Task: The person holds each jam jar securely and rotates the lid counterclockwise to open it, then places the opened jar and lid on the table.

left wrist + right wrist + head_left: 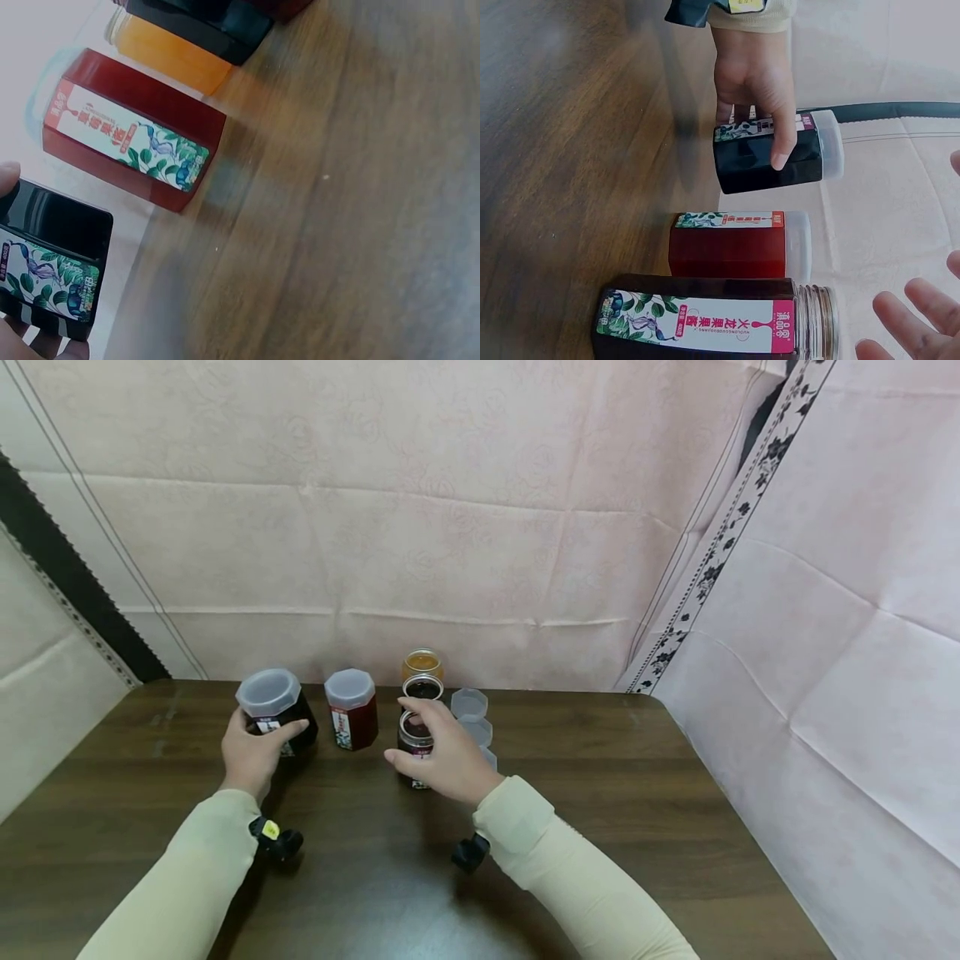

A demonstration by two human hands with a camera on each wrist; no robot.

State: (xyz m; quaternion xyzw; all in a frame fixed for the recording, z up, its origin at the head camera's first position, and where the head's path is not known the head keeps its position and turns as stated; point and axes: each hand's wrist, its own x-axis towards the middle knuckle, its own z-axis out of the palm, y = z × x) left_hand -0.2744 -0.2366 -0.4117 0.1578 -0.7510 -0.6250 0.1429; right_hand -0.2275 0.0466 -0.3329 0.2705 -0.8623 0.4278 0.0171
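Left hand (pixel 251 758) grips capped dark jar (pixel 301 708), left of red jar (pixel 363 720) standing on desk (pixel 345 877); smooth sides could slip if grip loosens. Right hand (pixel 452 762), fingers spread, near uncapped front jar (pixel 411 745); careless sweep could tip it, spilling contents.

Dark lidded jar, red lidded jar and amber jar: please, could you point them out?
Dark lidded jar (pixel 746 160): right wrist view, on its dark side.
Red lidded jar (pixel 131 132): left wrist view, on its label.
Amber jar (pixel 175 55): left wrist view, on its side.
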